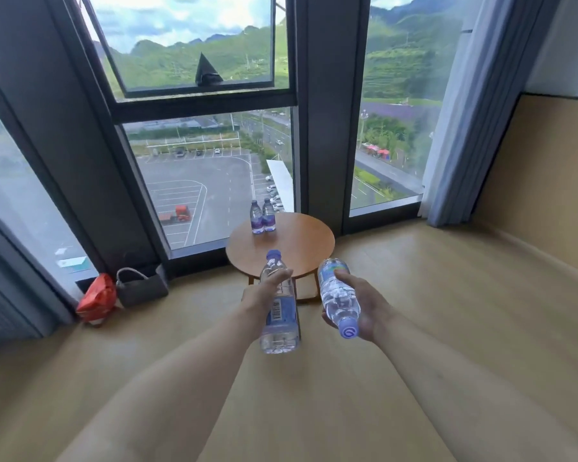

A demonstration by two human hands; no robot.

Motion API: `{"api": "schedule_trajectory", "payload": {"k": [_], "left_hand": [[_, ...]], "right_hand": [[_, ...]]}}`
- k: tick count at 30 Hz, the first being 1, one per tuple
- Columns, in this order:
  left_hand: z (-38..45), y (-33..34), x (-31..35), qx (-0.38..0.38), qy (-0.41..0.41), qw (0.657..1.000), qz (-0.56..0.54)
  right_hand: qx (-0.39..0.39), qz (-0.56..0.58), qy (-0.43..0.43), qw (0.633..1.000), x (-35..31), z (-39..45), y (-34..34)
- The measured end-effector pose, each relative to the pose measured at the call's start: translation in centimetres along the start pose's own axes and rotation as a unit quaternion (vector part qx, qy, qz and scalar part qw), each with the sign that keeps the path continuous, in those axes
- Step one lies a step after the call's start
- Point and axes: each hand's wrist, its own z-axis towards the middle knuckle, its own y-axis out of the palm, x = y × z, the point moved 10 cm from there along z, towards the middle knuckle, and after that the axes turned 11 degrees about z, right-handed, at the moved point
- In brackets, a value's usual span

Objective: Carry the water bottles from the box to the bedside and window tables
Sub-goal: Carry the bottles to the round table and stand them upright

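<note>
1. Nearest the camera, both bare forearms reach forward over the pale wood floor (447, 295), each hand carrying one clear water bottle.
2. The left hand (264, 296) has its fingers wrapped round the middle of the left bottle (279, 311), which stands nearly upright, blue cap up and tipped away toward the table.
3. The right hand (364, 305) cradles the right bottle (337, 295) from below, fingers curled round it (thumb on the label); its long axis runs away from the camera, with the purple cap pointing back at the person.
4. Just beyond the hands is the round wooden window table (301, 248), the left hand looking slightly nearer its edge.
5. Two purple-labelled bottles (263, 216) already stand touching at its far rim by the glass, so the near half looks free. I judge the right bottle needs turning cap-up before it is set down.
</note>
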Motion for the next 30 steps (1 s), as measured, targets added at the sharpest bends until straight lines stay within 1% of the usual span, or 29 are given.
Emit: {"api": "schedule_trajectory", "payload": {"k": [5, 7, 12, 15, 18, 21, 24, 27, 30], "left_hand": [[8.9, 1.5, 6.9, 0.015, 0.002, 0.999, -0.032], [12.2, 1.8, 8.4, 0.017, -0.008, 1.0, -0.025], [22.2, 1.9, 12.2, 0.018, -0.018, 1.0, -0.011], [29.3, 1.7, 14.9, 0.012, -0.006, 1.0, 0.001], [36.1, 1.2, 17.0, 0.01, -0.015, 1.0, -0.014], [42.5, 0.9, 19.6, -0.008, -0.02, 1.0, -0.018], [47.9, 0.1, 21.7, -0.004, -0.028, 0.999, -0.02], [52.3, -0.6, 22.8, -0.001, -0.042, 0.999, -0.016], [56.6, -1.4, 23.3, 0.001, -0.042, 0.999, 0.009]], "right_hand": [[-0.005, -0.008, 0.012, 1.0, -7.7, 9.7, 2.4], [-0.002, -0.015, 0.02, 1.0, -9.2, 13.1, 3.4], [-0.012, -0.005, 0.084, 0.996, -11.4, 21.4, 5.5], [0.015, -0.031, 0.073, 0.997, -13.9, 27.2, 6.4], [0.025, -0.033, 0.069, 0.997, -16.4, 33.3, 8.1], [0.047, -0.062, 0.046, 0.996, -19.2, 39.1, 9.5], [0.07, -0.054, 0.061, 0.994, -20.3, 44.4, 10.2], [0.1, -0.116, 0.052, 0.987, -21.4, 49.0, 9.9], [0.125, -0.136, 0.077, 0.98, -22.1, 52.8, 9.5]]}}
